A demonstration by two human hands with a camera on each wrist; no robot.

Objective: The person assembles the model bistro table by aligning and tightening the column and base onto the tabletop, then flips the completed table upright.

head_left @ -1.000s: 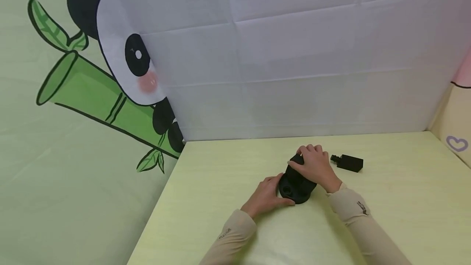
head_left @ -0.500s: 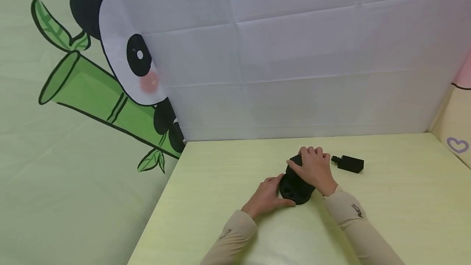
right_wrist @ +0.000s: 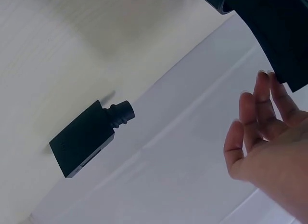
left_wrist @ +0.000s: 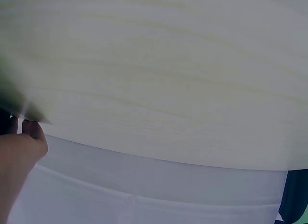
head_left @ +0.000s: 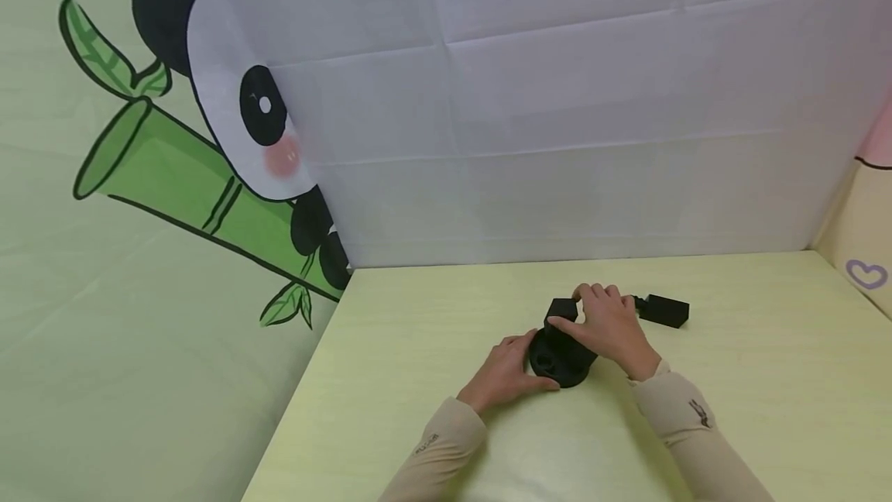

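Hands, two, both bare. Left hand (head_left: 505,370): thumb and fingers spread to a wide curve and holding the rim of a round black base (head_left: 567,376), thumb on the near side, fingers on the left side. Right hand (head_left: 613,328): thumb against a black upper block (head_left: 560,308), fingers bent and set apart, with fingertips meeting an edge of the black piece in the right wrist view; whether it grips firmly cannot be told.

Black stand, one, made up of the round base and the upper block, standing on the table (head_left: 766,370) between the two hands; one round hollow shows in the base, near its left side.

Loose black block with ribbed neck, one (head_left: 665,311): rectangular, lying on its side on the table, just beyond the right hand and apart from the stand, neck towards the left.

Sleeves, two, beige: left sleeve (head_left: 446,432) and right sleeve (head_left: 672,401), each with one dark mark near the cuff.

Surroundings: one white cloth (head_left: 557,99) behind the table; one printed panda (head_left: 216,99) with one green bamboo stalk (head_left: 174,165) on the left; one purple heart outline (head_left: 851,273) at the right.
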